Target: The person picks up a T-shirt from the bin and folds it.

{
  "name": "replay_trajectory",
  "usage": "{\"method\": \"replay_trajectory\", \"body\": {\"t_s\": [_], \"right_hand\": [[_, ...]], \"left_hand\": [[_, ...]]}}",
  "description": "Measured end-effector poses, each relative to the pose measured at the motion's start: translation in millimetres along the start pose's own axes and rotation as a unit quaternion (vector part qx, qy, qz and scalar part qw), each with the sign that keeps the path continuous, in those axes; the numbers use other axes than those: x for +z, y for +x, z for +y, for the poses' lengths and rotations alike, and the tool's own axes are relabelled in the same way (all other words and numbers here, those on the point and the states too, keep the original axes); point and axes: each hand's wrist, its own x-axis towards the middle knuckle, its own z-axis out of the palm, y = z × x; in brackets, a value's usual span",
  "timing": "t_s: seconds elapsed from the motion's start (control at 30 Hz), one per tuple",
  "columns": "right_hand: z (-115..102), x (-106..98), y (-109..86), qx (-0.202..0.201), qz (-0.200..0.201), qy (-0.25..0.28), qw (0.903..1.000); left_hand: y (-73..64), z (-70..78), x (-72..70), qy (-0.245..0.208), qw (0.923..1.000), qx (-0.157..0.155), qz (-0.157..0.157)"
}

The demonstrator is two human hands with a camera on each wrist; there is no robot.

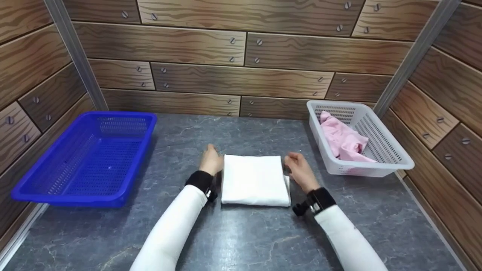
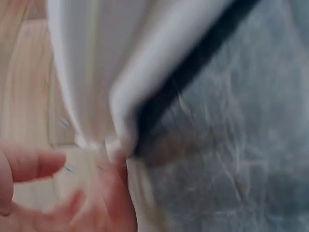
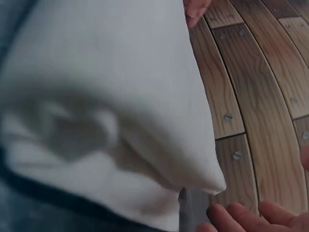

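Note:
A folded white cloth [image 1: 254, 180] lies flat on the dark marbled table between both hands. My left hand [image 1: 211, 161] is at its left edge, and in the left wrist view the fingers [image 2: 108, 203] meet the cloth's folded side [image 2: 154, 58] while the thumb stands apart from them. On the other side, my right hand [image 1: 300, 171] is beside the cloth's right edge with its fingers loosely bent. The right wrist view has these fingertips [image 3: 227, 217] just below a corner of the cloth [image 3: 145, 58], whose layers gape along the near side; nothing is between fingers and thumb.
A blue plastic basket [image 1: 122, 192] stands at the left of the table [image 1: 241, 233]. At the back right is a white basket [image 1: 391, 150] with a crumpled pink cloth [image 1: 340, 137] inside. Wood-patterned walls [image 1: 241, 49] enclose the back and both sides.

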Motion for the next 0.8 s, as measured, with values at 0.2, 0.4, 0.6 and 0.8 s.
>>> {"method": "replay_trajectory", "body": {"t_s": [0.2,0.4,0.6,0.8], "right_hand": [[-6.4,25.3,-55.2,-0.124,-0.068,-0.160,0.9769],[-7.1,49.2,-97.1,-0.183,-0.166,-0.320,0.9149],[-2.8,51.4,-105.9,-0.177,-0.237,-0.375,0.8787],[-0.1,45.6,-107.9,-0.157,-0.266,-0.410,0.8585]], "left_hand": [[-70.7,20.7,25.4,0.179,0.9620,0.206,-0.017],[-125.7,15.4,39.4,0.338,0.8920,0.269,-0.133],[-142.8,6.8,35.8,0.384,0.8813,0.208,-0.180],[-152.6,0.4,34.6,0.390,0.8835,0.185,-0.183]]}}
